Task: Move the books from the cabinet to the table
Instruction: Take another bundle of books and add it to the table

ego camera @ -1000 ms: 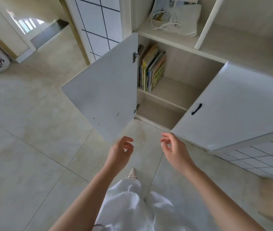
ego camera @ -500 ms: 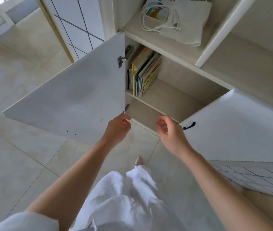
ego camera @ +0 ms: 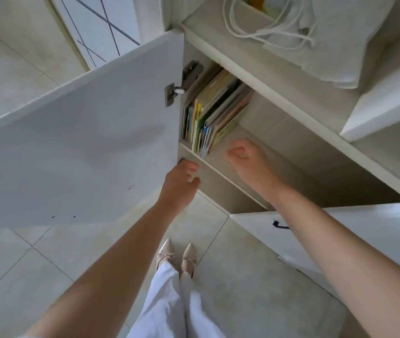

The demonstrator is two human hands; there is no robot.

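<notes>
Books (ego camera: 212, 111): a row of thin, colourful volumes stands on the upper shelf (ego camera: 240, 162) of the cabinet, packed against its left wall by the hinge (ego camera: 180, 86) and leaning a little to the right; nothing props them on the open side, so the wall is likely what keeps them up.
Left door (ego camera: 79, 142): swung wide open, which leaves the shelf front clear to reach.
Right door (ego camera: 377, 230): also open, low beside the right forearm.
Left hand (ego camera: 179, 181): empty, fingers loosely curled, just below the shelf's front edge and under the books, seemingly placed to take the row from the spine side.
Right hand (ego camera: 247, 162): empty, fingers half-curled, over the bare shelf just right of the books, not touching them; probably meant to close on the leaning outer cover.
Bag (ego camera: 325, 37): white cloth with cords, lying on the cabinet top, out of the way.
Table: not in view.
Stage: reaching; no book is gripped yet.
</notes>
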